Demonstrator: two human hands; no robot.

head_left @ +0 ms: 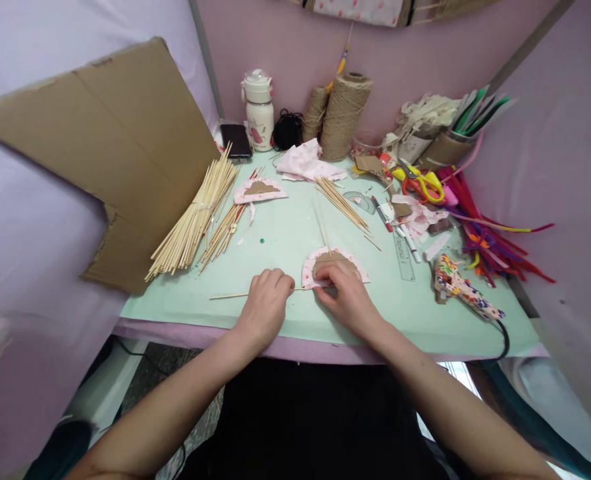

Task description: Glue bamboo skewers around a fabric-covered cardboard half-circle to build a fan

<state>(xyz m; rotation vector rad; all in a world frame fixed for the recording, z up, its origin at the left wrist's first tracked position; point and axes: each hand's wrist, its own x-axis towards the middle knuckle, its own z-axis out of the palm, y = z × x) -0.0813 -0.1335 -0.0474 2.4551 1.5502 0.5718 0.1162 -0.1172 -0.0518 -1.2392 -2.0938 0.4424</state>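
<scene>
While both hands bear on it, the fan piece (335, 265) lies at the mat's (285, 237) near edge.
Left hand (266, 303) pinches a skewer (230, 295) beside it; right hand (346, 290) presses it flat. A finished-looking piece (260, 191) lies beyond; the skewer appears not yet attached.

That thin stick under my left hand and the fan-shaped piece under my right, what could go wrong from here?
1. The thin wooden stick is slender and pinned under the left hand, so hard pressure might snap it.
2. The right hand covers the lower edge of the half-round fan piece, so the stick could sit crooked without you seeing it.
3. The glue gun lies near the table's front edge with its cord hanging off; a snag might drag it down.
</scene>
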